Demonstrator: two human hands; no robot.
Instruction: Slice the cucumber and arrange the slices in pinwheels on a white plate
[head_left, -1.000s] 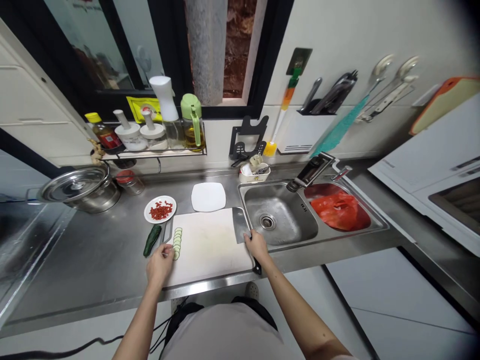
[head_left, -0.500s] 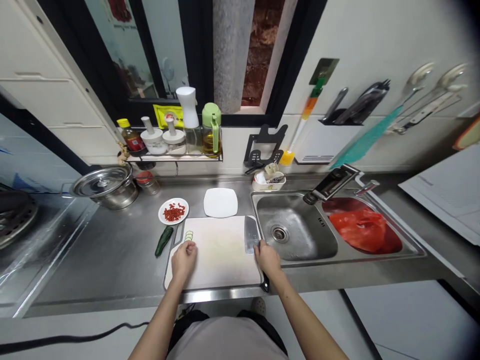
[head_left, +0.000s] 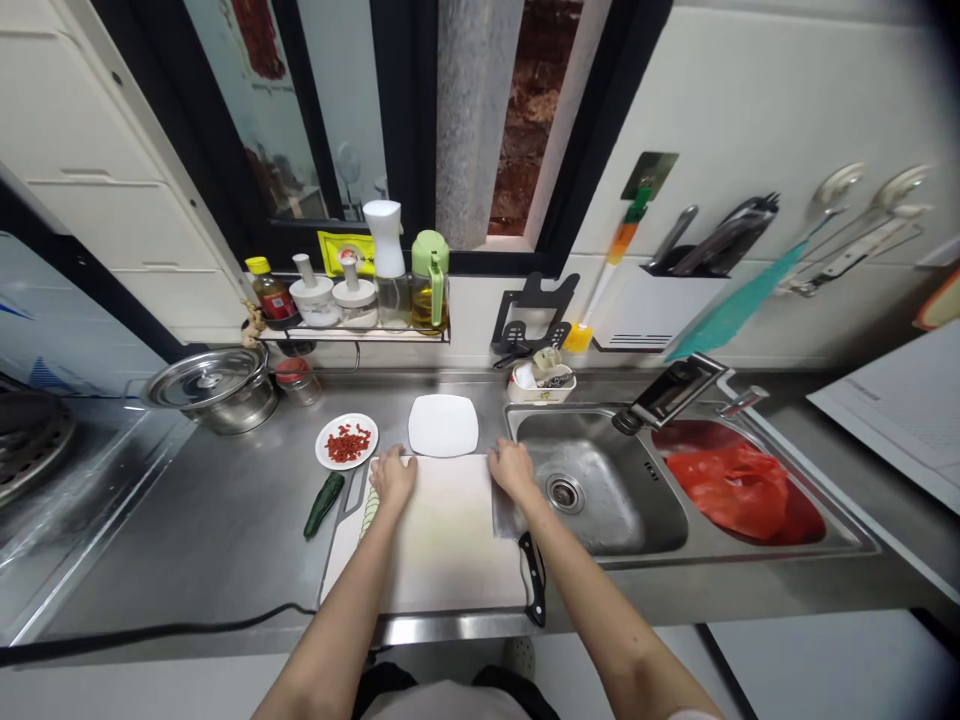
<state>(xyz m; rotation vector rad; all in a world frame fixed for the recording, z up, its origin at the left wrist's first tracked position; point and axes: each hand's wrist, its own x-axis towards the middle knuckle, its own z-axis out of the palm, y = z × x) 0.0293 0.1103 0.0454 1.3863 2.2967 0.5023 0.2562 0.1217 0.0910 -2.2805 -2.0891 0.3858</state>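
Note:
A white cutting board (head_left: 450, 560) lies at the counter's front edge. Over its far left part is my left hand (head_left: 394, 478), fingers apart, holding nothing visible and partly covering a row of thin cucumber slices (head_left: 368, 517). My right hand (head_left: 513, 470) reaches over the board's far right corner, empty, thumb and fingers apart. Beneath the right hand and wrist rests a kitchen knife (head_left: 535, 580), its black handle toward me and its blade partly hidden. Just beyond the board, between both hands, sits a white square plate (head_left: 442, 425).
Left of the board lies a piece of dark green cucumber (head_left: 324, 505), with a plate of red pieces (head_left: 347, 441) behind it. A steel pot (head_left: 217, 390) stands farther left. On the right are the sink (head_left: 600, 490) and a red plastic bag (head_left: 731, 490).
My right hand has let go of the knife and moved forward toward the white plate. My left hand has also moved forward along the cucumber slices and opened. The camera view has tilted up slightly.

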